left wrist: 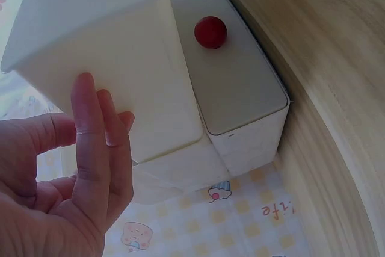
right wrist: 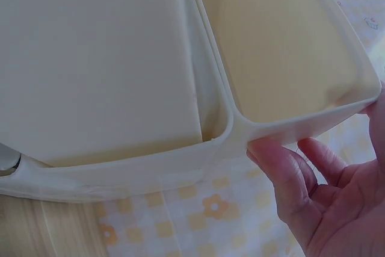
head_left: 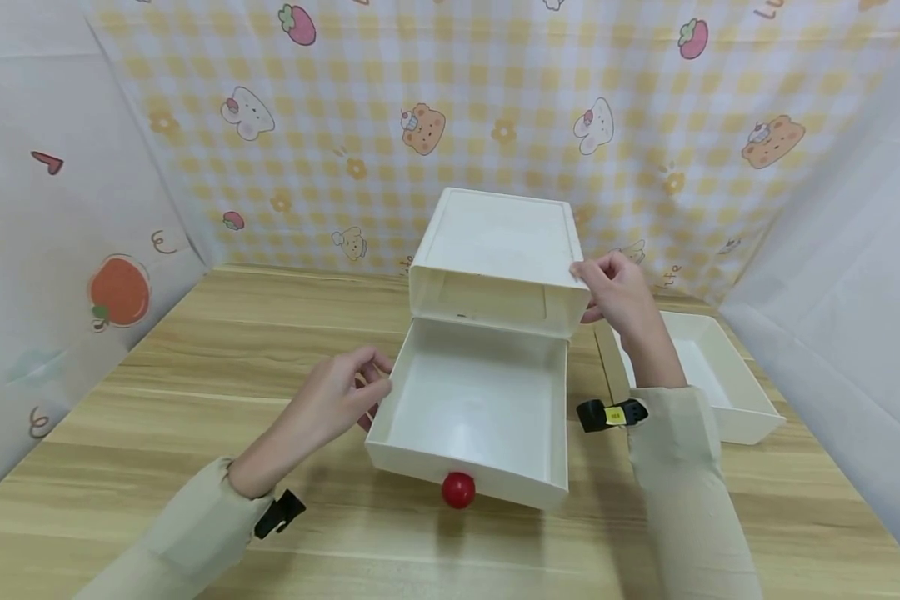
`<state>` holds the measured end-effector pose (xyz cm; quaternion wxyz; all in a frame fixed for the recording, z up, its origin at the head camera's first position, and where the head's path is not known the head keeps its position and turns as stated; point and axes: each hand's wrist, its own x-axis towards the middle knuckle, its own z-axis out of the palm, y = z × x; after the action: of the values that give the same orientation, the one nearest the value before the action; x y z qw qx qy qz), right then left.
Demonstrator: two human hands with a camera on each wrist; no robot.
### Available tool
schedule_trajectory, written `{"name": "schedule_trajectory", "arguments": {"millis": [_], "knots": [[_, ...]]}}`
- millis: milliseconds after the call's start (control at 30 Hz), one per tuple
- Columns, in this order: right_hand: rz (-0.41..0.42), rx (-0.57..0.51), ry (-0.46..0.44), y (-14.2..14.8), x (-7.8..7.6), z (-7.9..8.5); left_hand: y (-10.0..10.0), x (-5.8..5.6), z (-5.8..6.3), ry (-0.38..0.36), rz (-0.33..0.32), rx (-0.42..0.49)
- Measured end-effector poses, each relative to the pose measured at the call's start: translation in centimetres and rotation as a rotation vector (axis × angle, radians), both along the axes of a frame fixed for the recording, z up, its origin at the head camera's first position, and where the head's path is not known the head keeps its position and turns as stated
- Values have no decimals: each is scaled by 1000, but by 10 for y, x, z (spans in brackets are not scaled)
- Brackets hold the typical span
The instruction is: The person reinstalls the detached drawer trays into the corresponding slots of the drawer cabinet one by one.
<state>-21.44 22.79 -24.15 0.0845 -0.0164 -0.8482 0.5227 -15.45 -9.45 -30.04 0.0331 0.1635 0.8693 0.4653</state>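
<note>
A white drawer cabinet point(head_left: 506, 229) stands on the table, its upper compartment point(right wrist: 289, 46) hollow and facing forward. Below that, a white drawer point(head_left: 476, 396) sticks far out, with a red round knob point(head_left: 458, 490) on its front. My left hand point(head_left: 345, 387) is at the drawer's left wall; in the left wrist view its straight fingers point(left wrist: 90, 124) touch the outside of that wall. My right hand point(head_left: 615, 292) grips the cabinet's upper right front corner, thumb on the top. Lower down, the left wrist view shows a pushed-in drawer front point(left wrist: 240, 76) with another red knob point(left wrist: 210, 32).
Another white drawer point(head_left: 742, 425) lies on the wooden table point(head_left: 195, 383) to the right, partly hidden behind my right forearm. A checked cloth point(head_left: 495, 83) with cartoon prints hangs behind the cabinet, and pale cloth walls point(head_left: 45, 250) stand at both sides.
</note>
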Motion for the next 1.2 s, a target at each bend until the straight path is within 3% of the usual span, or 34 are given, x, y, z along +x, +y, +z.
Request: {"name": "schedule_trajectory", "arguments": {"millis": [667, 1200], "knots": [[12, 8, 8, 1, 0, -1, 10, -31, 2, -50, -25, 53], [20, -2, 14, 1, 1, -1, 18, -54, 5, -88, 5, 95]]}}
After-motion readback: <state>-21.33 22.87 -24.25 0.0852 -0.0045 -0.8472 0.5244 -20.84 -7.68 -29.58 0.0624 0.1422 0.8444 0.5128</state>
